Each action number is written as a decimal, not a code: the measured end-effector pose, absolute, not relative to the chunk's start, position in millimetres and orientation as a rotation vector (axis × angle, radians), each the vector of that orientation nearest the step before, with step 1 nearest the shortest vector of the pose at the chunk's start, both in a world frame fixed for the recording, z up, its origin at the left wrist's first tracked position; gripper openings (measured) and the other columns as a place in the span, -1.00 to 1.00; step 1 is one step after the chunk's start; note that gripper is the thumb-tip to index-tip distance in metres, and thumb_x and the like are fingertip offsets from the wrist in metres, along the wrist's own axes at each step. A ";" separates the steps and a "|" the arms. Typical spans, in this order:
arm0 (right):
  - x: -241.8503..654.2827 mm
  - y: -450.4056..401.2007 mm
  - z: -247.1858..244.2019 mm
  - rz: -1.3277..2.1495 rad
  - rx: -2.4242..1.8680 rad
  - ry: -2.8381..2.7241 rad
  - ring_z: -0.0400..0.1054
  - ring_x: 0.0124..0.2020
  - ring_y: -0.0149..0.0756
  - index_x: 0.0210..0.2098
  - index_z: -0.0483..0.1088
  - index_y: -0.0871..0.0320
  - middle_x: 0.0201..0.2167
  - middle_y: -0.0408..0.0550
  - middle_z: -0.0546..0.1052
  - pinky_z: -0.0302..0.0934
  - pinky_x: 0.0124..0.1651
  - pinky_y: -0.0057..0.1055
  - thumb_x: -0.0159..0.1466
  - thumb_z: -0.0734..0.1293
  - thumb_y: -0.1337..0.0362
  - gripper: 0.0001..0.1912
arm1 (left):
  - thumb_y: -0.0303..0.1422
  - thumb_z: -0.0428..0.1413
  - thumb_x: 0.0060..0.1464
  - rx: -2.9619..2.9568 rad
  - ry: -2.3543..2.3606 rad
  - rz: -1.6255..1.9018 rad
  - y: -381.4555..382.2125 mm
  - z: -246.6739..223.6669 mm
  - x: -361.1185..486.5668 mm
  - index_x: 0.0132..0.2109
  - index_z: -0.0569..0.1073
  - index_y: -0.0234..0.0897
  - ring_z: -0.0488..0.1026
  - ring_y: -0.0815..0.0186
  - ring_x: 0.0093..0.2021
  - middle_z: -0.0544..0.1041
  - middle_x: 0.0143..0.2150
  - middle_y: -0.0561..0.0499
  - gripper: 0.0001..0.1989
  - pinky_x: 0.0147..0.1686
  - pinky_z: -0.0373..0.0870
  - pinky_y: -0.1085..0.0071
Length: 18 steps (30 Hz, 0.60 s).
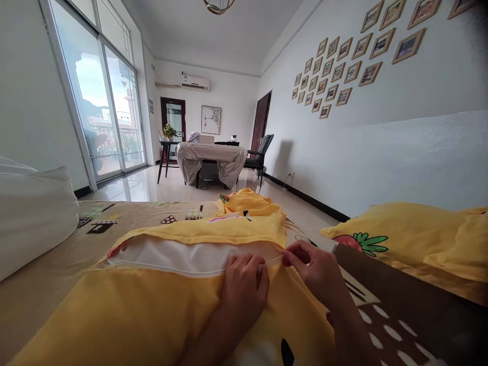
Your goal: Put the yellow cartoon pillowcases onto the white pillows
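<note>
A yellow pillowcase lies before me, its long opening showing a white filling inside. My left hand rests with curled fingers on the near edge of the opening, gripping the cloth. At the right end of the opening, the thumb and fingers of my right hand pinch the pillowcase's edge; whether a zipper pull sits between them is too small to tell. The far flap of the case is bunched up beyond the opening.
The patterned bedspread lies beneath. A white pillow is at the left, and more yellow bedding with a strawberry print lies at the right. Farther off stand a covered table and a black chair.
</note>
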State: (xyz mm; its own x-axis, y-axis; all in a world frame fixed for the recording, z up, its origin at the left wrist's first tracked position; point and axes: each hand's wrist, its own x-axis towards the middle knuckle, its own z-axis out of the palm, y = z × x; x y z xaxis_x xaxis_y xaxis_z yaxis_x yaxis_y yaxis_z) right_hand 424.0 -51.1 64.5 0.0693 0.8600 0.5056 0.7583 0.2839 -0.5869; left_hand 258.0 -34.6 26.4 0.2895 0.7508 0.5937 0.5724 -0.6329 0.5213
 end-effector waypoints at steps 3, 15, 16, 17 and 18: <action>420.8 -56.9 65.3 0.219 -1.485 -1.645 0.44 -0.49 -0.27 -0.47 0.40 0.14 -0.56 -0.08 0.54 0.30 -0.39 -0.39 0.19 0.26 0.13 -0.77 | -0.46 -0.06 0.13 2.432 1.267 1.212 -41.4 28.6 258.5 -0.41 0.42 -0.28 0.36 0.28 -0.38 0.44 -0.42 0.00 -0.80 -0.27 0.16 0.27; 402.3 -94.6 75.7 0.287 -1.319 -1.707 0.43 -0.51 -0.32 -0.51 0.42 0.12 -0.58 -0.12 0.52 0.32 -0.42 -0.50 0.19 0.29 0.09 -0.73 | -0.42 -0.13 0.21 2.207 0.899 1.301 -77.4 50.5 250.2 -0.31 0.36 -0.25 0.39 0.29 -0.34 0.48 -0.36 0.00 -0.80 -0.32 0.22 0.37; 400.4 -97.2 76.8 0.290 -1.308 -1.714 0.43 -0.51 -0.32 -0.50 0.42 0.12 -0.57 -0.12 0.52 0.32 -0.43 -0.50 0.19 0.29 0.10 -0.74 | -0.40 -0.13 0.22 2.110 0.855 1.301 -78.6 51.6 249.7 -0.30 0.37 -0.24 0.39 0.32 -0.36 0.49 -0.37 0.01 -0.79 -0.35 0.22 0.40; 398.7 -99.6 77.6 0.296 -1.302 -1.722 0.44 -0.50 -0.32 -0.50 0.43 0.12 -0.57 -0.12 0.53 0.33 -0.43 -0.51 0.19 0.28 0.11 -0.75 | -0.37 -0.14 0.23 2.011 0.830 1.298 -79.0 52.5 249.2 -0.31 0.37 -0.23 0.39 0.35 -0.38 0.49 -0.38 0.03 -0.77 -0.38 0.21 0.43; 397.1 -101.8 78.3 0.305 -1.301 -1.730 0.44 -0.50 -0.32 -0.49 0.43 0.11 -0.56 -0.12 0.53 0.33 -0.44 -0.52 0.19 0.28 0.12 -0.76 | -0.34 -0.15 0.23 1.917 0.817 1.281 -78.7 53.4 248.8 -0.32 0.38 -0.23 0.38 0.37 -0.41 0.49 -0.41 0.04 -0.75 -0.42 0.20 0.45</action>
